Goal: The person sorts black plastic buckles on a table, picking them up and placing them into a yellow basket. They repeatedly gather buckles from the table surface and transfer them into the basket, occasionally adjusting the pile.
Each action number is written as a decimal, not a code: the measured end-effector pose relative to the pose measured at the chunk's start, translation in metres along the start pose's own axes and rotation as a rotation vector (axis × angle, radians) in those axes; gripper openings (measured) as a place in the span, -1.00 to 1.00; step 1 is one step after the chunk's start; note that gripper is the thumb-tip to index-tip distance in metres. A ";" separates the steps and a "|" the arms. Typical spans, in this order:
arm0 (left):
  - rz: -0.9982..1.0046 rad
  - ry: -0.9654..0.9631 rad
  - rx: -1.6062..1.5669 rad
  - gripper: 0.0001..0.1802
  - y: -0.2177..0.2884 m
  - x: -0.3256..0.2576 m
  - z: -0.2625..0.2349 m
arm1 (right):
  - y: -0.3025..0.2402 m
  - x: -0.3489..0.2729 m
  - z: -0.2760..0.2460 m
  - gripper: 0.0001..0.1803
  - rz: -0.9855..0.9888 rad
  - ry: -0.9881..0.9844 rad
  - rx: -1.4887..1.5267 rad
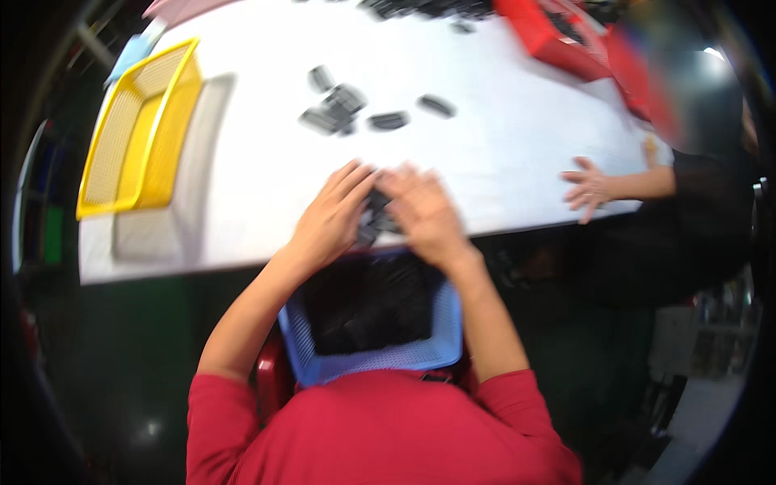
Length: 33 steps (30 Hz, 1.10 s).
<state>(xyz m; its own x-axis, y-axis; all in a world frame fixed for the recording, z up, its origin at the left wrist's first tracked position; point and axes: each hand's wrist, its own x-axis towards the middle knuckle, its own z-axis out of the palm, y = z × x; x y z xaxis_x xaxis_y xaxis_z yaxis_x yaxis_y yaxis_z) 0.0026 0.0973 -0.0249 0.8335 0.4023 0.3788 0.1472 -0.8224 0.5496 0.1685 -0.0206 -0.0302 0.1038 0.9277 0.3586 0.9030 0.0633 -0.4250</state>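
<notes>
My left hand [330,214] and my right hand [427,217] lie at the near edge of the white table, fingers stretched out and angled toward each other. Between the palms sits a small heap of black plastic-looking pieces [374,220], partly covered by my fingers. Motion smears the right hand more than the left. Just below the table edge, a blue basket [404,356] rests in front of my body, with many black pieces [368,311] inside. Farther up the table lies a loose cluster of similar dark pieces [343,103], with a single curved piece [389,121] beside it.
A yellow basket [149,158] stands on the left of the white table [267,178]. Red bins [550,40] and a dark pile [432,8] are at the far side. To the right, a co-worker's hand [590,188] rests on the table near its edge.
</notes>
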 end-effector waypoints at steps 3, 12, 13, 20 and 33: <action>-0.018 0.007 0.006 -0.49 -0.008 -0.017 0.010 | -0.008 -0.009 0.012 -0.59 -0.021 0.030 -0.027; -0.035 -0.035 -0.004 -0.52 0.011 -0.032 0.006 | -0.025 -0.032 0.015 -0.61 0.045 0.066 0.022; -0.028 -0.036 -0.007 -0.52 0.014 -0.035 0.004 | -0.028 -0.035 0.016 -0.62 0.052 0.068 0.030; -0.037 -0.033 -0.069 -0.50 0.028 -0.060 -0.004 | -0.044 -0.053 0.016 -0.68 0.058 0.049 0.120; -0.028 -0.008 -0.143 -0.68 0.046 -0.072 -0.013 | -0.059 -0.075 0.006 -0.74 0.072 0.009 0.237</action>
<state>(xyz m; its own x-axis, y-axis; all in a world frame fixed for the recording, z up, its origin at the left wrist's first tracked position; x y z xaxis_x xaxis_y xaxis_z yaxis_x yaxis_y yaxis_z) -0.0572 0.0357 -0.0175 0.8342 0.4209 0.3563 0.0937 -0.7448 0.6606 0.1049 -0.0919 -0.0373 0.1685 0.9298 0.3271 0.7705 0.0828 -0.6320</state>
